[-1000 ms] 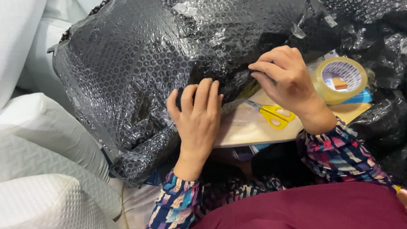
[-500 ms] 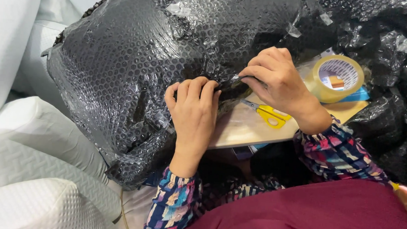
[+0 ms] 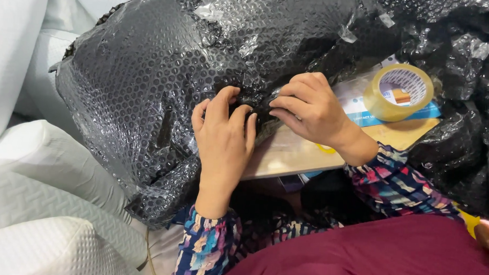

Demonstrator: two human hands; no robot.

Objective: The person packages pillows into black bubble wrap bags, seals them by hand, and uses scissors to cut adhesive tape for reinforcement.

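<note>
A big bundle wrapped in black bubble wrap point(image 3: 164, 79) fills the middle of the view, with strips of clear tape stuck across its top. My left hand point(image 3: 222, 134) lies flat on the wrap's lower right edge, fingers pressing down. My right hand point(image 3: 309, 110) sits just to its right, fingertips pinching the wrap's edge where the two hands meet. A roll of clear packing tape point(image 3: 399, 92) stands on the wooden board point(image 3: 299, 153) to the right of my right hand. A sliver of the yellow scissors handle point(image 3: 326, 149) shows under my right wrist.
White padded cushions point(image 3: 38, 200) lie at the left and lower left. More loose black bubble wrap point(image 3: 465, 108) piles up at the right. A blue and white printed sheet point(image 3: 377, 116) lies under the tape roll. My maroon lap point(image 3: 371, 253) fills the bottom right.
Both hands have closed in on the wrap's edge and my right hand now covers most of the yellow scissors. The view has shifted slightly.
</note>
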